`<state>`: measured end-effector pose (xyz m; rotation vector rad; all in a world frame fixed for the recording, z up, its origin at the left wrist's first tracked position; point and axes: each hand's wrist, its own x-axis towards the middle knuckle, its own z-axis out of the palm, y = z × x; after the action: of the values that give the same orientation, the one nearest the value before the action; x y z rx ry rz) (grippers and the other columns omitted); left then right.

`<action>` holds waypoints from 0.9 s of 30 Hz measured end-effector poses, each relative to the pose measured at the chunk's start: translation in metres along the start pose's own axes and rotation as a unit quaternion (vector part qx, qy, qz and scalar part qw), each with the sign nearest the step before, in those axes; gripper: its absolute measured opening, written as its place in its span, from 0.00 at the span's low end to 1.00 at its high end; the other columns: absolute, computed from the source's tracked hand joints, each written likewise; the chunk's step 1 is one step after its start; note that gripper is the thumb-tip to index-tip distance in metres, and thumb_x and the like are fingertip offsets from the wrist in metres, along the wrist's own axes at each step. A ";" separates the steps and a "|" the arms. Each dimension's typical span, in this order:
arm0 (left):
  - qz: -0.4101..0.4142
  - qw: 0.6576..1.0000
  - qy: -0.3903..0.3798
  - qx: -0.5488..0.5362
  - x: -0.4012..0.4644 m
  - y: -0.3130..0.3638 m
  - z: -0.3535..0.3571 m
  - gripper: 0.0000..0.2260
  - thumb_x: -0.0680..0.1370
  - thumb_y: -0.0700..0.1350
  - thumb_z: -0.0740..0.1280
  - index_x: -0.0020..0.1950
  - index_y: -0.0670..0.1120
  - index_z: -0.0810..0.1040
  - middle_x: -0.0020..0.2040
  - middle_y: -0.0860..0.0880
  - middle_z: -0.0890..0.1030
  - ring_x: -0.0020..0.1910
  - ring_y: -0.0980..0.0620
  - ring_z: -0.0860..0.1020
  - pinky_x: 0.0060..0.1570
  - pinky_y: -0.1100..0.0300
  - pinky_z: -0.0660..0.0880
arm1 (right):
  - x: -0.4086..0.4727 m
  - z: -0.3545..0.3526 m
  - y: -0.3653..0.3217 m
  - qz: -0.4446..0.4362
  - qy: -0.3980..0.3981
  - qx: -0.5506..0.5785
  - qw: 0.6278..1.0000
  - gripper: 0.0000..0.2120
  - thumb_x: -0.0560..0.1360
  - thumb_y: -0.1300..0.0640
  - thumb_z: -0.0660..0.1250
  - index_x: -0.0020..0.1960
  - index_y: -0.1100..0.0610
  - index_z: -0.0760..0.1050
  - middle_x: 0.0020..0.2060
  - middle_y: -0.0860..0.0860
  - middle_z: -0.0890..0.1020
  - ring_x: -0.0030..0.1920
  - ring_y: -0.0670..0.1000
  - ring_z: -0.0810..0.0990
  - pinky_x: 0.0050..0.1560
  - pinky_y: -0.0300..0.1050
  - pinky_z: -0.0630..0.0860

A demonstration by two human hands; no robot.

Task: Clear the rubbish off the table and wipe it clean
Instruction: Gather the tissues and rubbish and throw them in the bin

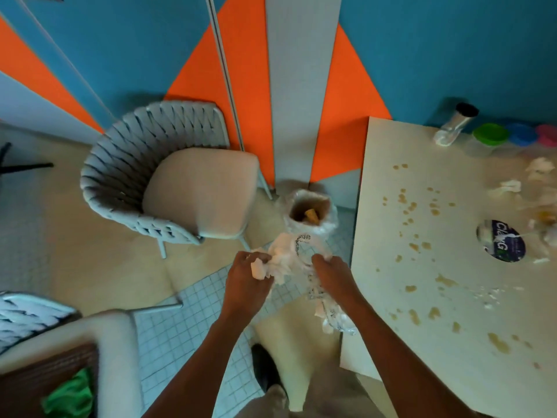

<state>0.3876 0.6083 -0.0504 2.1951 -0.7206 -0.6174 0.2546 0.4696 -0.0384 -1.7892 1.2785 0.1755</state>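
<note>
My left hand [245,280] grips a bunch of crumpled white tissue and plastic wrapper [286,257], held above the floor just in front of a small bin [309,211] lined with a clear bag. My right hand [333,277] grips the other end of the same rubbish, whose printed wrapper hangs down below it. The cream table [428,297] on the right is spotted with brown stains [420,245]. More crumpled tissues [509,187] and a dark round lid [501,241] lie on its far right side.
A grey woven chair [168,176] stands left of the bin. Another chair [66,351] with a green cloth [70,396] on it is at bottom left. A clear bottle [455,125] and coloured-lid tubs [489,138] sit at the table's back edge by the wall.
</note>
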 end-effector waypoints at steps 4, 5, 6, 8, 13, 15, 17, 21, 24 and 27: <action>-0.017 0.999 -0.019 0.020 0.034 -0.019 -0.024 0.13 0.74 0.43 0.73 0.58 0.50 0.81 0.53 0.52 0.74 0.48 0.53 0.78 0.45 0.63 0.73 | 0.027 0.023 -0.025 0.002 -0.020 -0.021 1.000 0.14 0.75 0.55 0.71 0.37 0.57 0.69 0.31 0.52 0.75 0.33 0.51 0.76 0.32 0.42 0.76; -0.017 0.999 -0.024 0.031 0.043 -0.023 -0.027 0.13 0.74 0.42 0.73 0.58 0.50 0.81 0.53 0.52 0.74 0.48 0.52 0.78 0.45 0.63 0.73 | 0.036 0.029 -0.023 -0.004 -0.008 -0.042 0.999 0.13 0.70 0.58 0.77 0.38 0.59 0.72 0.29 0.53 0.77 0.29 0.50 0.78 0.28 0.42 0.77; -0.018 0.999 -0.029 0.034 0.052 -0.026 -0.029 0.13 0.74 0.42 0.73 0.58 0.50 0.81 0.53 0.52 0.74 0.48 0.51 0.78 0.45 0.62 0.74 | 0.045 0.032 -0.023 -0.020 -0.008 -0.090 0.996 0.10 0.70 0.60 0.77 0.43 0.61 0.75 0.32 0.54 0.80 0.32 0.50 0.81 0.31 0.43 0.79; -0.022 0.998 -0.042 0.029 0.071 -0.030 -0.029 0.14 0.72 0.40 0.74 0.54 0.54 0.80 0.52 0.51 0.76 0.49 0.49 0.79 0.46 0.56 0.78 | 0.059 0.034 -0.032 -0.051 -0.008 -0.203 0.978 0.09 0.82 0.61 0.61 0.59 0.63 0.72 0.49 0.58 0.82 0.49 0.56 0.83 0.48 0.48 0.80; -0.010 0.996 -0.072 0.047 0.118 -0.032 -0.017 0.17 0.71 0.39 0.75 0.50 0.59 0.76 0.53 0.49 0.78 0.50 0.49 0.80 0.50 0.52 0.79 | 0.114 0.038 -0.025 -0.079 -0.017 -0.276 0.958 0.11 0.84 0.59 0.54 0.63 0.62 0.69 0.52 0.58 0.81 0.52 0.55 0.82 0.53 0.48 0.80; -0.006 0.994 -0.088 0.070 0.143 -0.030 -0.007 0.15 0.71 0.39 0.75 0.53 0.54 0.79 0.53 0.49 0.78 0.51 0.49 0.80 0.52 0.53 0.78 | 0.142 0.037 -0.022 -0.073 -0.011 -0.268 0.961 0.11 0.84 0.59 0.56 0.63 0.61 0.69 0.52 0.57 0.81 0.52 0.55 0.82 0.53 0.48 0.80; 0.003 0.990 -0.106 0.095 0.165 -0.027 0.003 0.14 0.72 0.40 0.74 0.55 0.52 0.80 0.54 0.50 0.77 0.52 0.50 0.79 0.51 0.57 0.75 | 0.168 0.035 -0.021 -0.058 -0.022 -0.271 0.960 0.10 0.83 0.60 0.56 0.63 0.61 0.69 0.52 0.57 0.81 0.53 0.56 0.81 0.54 0.50 0.80; 0.010 0.980 -0.156 0.120 0.221 -0.014 0.029 0.15 0.71 0.39 0.73 0.56 0.52 0.80 0.54 0.51 0.76 0.53 0.51 0.79 0.50 0.60 0.74 | 0.220 0.025 -0.019 -0.002 -0.029 -0.226 0.974 0.11 0.83 0.61 0.55 0.63 0.62 0.70 0.54 0.58 0.80 0.55 0.57 0.81 0.56 0.53 0.79; 0.020 0.975 -0.179 0.127 0.257 -0.002 0.048 0.16 0.71 0.38 0.73 0.56 0.52 0.80 0.53 0.52 0.76 0.53 0.51 0.78 0.52 0.58 0.76 | 0.253 0.017 -0.017 0.068 -0.008 -0.105 0.992 0.09 0.82 0.62 0.55 0.59 0.60 0.70 0.51 0.58 0.79 0.57 0.59 0.79 0.57 0.53 0.78; 0.032 0.972 -0.197 0.128 0.296 0.004 0.073 0.15 0.71 0.38 0.73 0.55 0.52 0.81 0.54 0.51 0.76 0.52 0.51 0.79 0.53 0.57 0.77 | 0.289 0.007 -0.014 0.170 0.029 0.035 0.984 0.10 0.79 0.56 0.59 0.52 0.61 0.75 0.46 0.58 0.78 0.53 0.60 0.80 0.52 0.49 0.76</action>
<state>0.5570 0.3759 -0.1527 2.2941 -1.1258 -0.9894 0.4002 0.2777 -0.1990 -1.5160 1.6073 0.2654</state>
